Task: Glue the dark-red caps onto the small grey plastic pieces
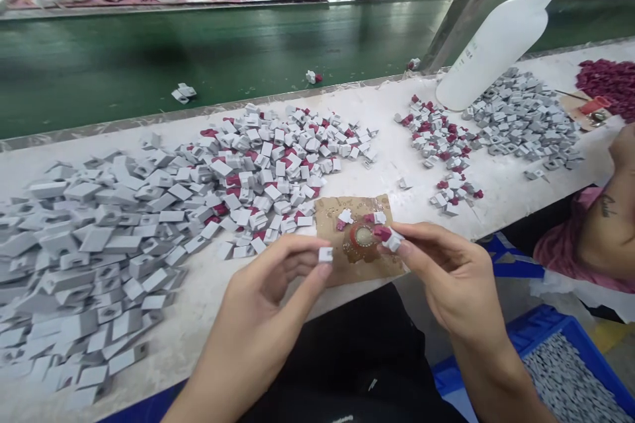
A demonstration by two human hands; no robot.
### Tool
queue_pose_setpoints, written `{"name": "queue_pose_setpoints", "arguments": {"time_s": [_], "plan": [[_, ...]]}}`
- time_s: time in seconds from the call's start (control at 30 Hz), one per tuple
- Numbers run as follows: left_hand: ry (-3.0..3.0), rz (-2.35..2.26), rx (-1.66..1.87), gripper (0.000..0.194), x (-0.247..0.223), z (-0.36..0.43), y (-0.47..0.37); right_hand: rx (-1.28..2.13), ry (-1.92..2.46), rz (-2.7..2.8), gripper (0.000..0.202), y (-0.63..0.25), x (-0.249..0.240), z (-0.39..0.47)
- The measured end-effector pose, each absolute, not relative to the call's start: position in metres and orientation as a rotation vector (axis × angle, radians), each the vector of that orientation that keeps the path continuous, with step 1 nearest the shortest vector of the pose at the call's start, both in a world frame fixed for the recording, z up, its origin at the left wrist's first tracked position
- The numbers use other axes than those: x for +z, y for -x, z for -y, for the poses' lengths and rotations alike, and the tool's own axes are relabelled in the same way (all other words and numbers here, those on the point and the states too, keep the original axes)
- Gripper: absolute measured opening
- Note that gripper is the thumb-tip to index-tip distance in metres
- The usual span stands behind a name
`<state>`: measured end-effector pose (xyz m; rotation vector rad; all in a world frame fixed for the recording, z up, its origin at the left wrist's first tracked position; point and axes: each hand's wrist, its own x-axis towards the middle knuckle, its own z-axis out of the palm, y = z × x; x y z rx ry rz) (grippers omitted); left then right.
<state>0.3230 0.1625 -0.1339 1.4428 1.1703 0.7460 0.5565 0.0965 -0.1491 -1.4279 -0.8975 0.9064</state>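
Observation:
Between the thumb and forefinger of my left hand [278, 297] is a small grey plastic block [325, 255]. My right hand [456, 277] pinches a grey and dark-red plastic part [389, 238]. The two pieces are apart, above a brown cardboard sheet [327, 211]. On that sheet sit a round ridged disc [364, 236] with a red rim, wet patches, and two more grey-and-red parts, one of them a small part [344, 218] left of the disc. To the left of my hands spreads a large pile of grey blocks [99, 238], mixed with red-and-grey ones.
Beyond the table runs a green conveyor belt [248, 46] with a few parts on it. A white squeeze bottle [496, 46] leans at the right, near more piles of parts. Another person's arm [608, 211] is at the right edge, above a blue crate [590, 357].

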Motion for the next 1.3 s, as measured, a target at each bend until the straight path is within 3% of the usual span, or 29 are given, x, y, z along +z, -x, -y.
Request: {"name": "queue_pose_setpoints", "arguments": {"time_s": [0.13, 0.37, 0.83, 0.97, 1.03, 1.13, 1.23, 1.3], "plan": [[-1.184, -0.984, 0.791, 0.013, -0.134, -0.170, -0.357, 1.090, 1.299, 0.728, 0.018, -0.553, -0.152, -0.100], [-1.097, -0.892, 0.756, 0.016, -0.138, -0.178, -0.374, 1.051, 1.311, 0.727, 0.017, -0.553, -0.158, -0.101], [-1.487, -0.885, 0.795, 0.007, -0.107, -0.200, -0.352, 1.134, 1.275, 1.028, 0.010, -0.555, -0.110, -0.138], [-1.599, -1.010, 0.680, 0.019, -0.086, -0.243, -0.320, 1.332, 1.248, 1.366, 0.022, -0.563, -0.085, -0.212], [-1.674, -1.167, 0.668, 0.027, -0.073, -0.270, -0.305, 1.213, 1.339, 1.552, 0.030, -0.559, -0.079, -0.272], [-1.696, -1.464, 0.800, 0.023, -0.055, -0.316, -0.295, 0.702, 1.635, 1.798, 0.035, -0.533, -0.087, -0.373], [-1.636, -1.692, 0.858, 0.015, -0.051, -0.370, -0.302, 0.645, 1.671, 1.880, 0.048, -0.494, -0.108, -0.454], [-1.598, -1.800, 0.795, 0.017, -0.058, -0.406, -0.312, 0.681, 1.682, 1.901, 0.047, -0.476, -0.121, -0.485]]}}
